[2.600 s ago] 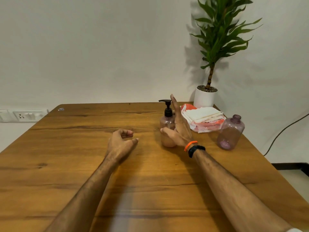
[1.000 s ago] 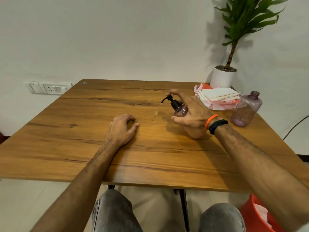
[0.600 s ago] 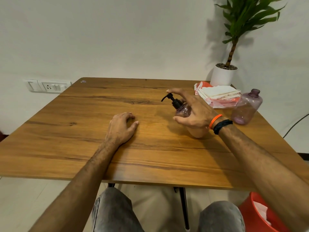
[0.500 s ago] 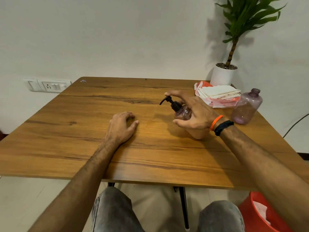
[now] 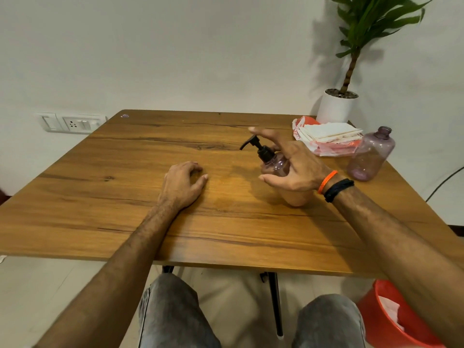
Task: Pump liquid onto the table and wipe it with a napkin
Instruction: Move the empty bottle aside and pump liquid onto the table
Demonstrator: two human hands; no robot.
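Observation:
A pink pump bottle with a black pump head stands tilted to the left on the wooden table. My right hand is wrapped around its body, with the forefinger stretched just above the raised pump head. The nozzle points left toward the table's middle. A faint wet patch shows on the wood between my hands. My left hand rests on the table, fingers loosely curled and holding nothing. A stack of white napkins lies on a red and white wrapper at the back right.
An uncapped purple bottle stands at the right edge beside the napkins. A potted plant is at the back right corner. A red bin with paper in it sits on the floor at the lower right. A wall socket is at the left.
My right hand took the pump bottle, drew it nearer and tilted it left. In the last half second the forefinger lifted off the pump head, which has risen. My left hand has stayed put.

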